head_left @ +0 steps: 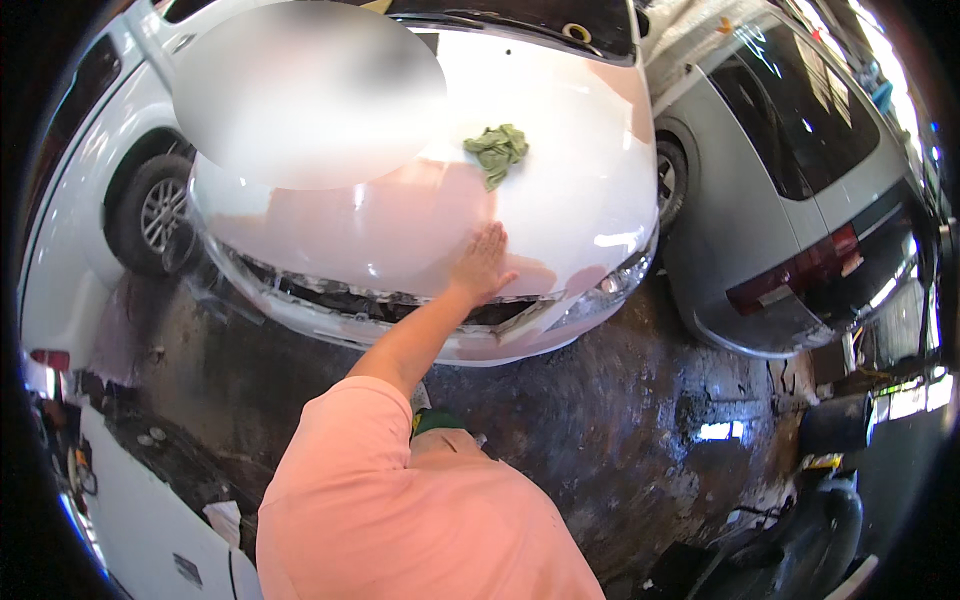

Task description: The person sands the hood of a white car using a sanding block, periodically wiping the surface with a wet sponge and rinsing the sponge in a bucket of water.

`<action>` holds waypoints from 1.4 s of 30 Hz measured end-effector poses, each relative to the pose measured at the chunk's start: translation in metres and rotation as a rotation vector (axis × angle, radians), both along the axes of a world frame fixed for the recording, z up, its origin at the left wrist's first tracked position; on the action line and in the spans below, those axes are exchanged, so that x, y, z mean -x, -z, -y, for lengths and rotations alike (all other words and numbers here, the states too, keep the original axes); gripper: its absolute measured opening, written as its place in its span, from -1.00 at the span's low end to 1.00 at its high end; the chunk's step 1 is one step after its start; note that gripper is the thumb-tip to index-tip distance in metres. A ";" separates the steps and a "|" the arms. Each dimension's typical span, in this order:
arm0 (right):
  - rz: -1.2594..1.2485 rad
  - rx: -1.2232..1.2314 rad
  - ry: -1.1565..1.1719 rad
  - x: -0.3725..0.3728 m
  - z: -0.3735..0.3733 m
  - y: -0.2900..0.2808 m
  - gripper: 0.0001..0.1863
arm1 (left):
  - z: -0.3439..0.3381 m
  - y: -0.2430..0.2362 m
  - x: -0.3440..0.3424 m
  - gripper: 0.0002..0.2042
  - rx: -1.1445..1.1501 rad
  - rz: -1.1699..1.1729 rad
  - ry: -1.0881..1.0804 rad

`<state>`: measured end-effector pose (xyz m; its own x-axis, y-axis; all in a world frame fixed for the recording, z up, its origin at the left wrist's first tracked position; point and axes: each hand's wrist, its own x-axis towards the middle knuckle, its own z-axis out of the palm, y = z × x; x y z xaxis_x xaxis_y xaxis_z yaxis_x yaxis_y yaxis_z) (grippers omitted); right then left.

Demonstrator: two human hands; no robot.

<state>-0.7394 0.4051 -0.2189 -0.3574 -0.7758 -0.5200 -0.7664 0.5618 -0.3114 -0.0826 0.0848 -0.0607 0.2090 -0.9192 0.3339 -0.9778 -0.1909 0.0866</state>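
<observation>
My left hand (484,262) lies flat, palm down, on the front part of a white car's hood (580,180), near its front edge. Its fingers are stretched out and it holds nothing. Under and around it run dull pinkish-beige patches (380,225) on the white paint. Farther up the hood, beyond my fingertips, sits a crumpled green cloth (497,153). My right hand is out of view. A blurred oval hides the hood's far left part.
A roll of tape (577,33) rests by the windshield. Below the hood, the front grille opening (340,300) gapes. To the right stands a grey car (740,220), to the left another white vehicle (70,240). A white panel (140,510) is at lower left; the dark floor (620,430) looks wet.
</observation>
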 end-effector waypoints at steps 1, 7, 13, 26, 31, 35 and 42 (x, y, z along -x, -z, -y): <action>0.012 -0.030 -0.031 -0.008 0.000 0.000 -0.56 | -0.019 0.007 0.006 -0.05 -0.055 0.047 -0.004; 0.030 -0.026 -0.177 -0.028 0.039 -0.005 -0.57 | -0.083 0.036 0.026 -0.04 -0.092 -0.045 0.035; 0.078 -0.001 -0.358 -0.046 0.073 0.003 -0.57 | -0.134 0.049 0.058 -0.07 -0.160 -0.248 -0.016; 0.636 0.357 -0.841 -0.345 0.197 -0.091 -0.46 | -0.325 0.048 0.065 -0.35 -0.458 -1.072 -0.129; 0.808 0.326 -1.122 -0.499 0.135 -0.137 -0.48 | -0.387 0.034 0.008 -0.32 -0.284 -1.166 -0.190; 0.943 0.154 -1.204 -0.612 0.055 -0.166 -0.46 | -0.451 0.013 -0.051 -0.33 -0.092 -1.329 -0.306; 1.101 0.046 -1.390 -0.751 -0.086 -0.192 -0.42 | -0.581 0.004 -0.150 -0.40 0.331 -1.720 -0.528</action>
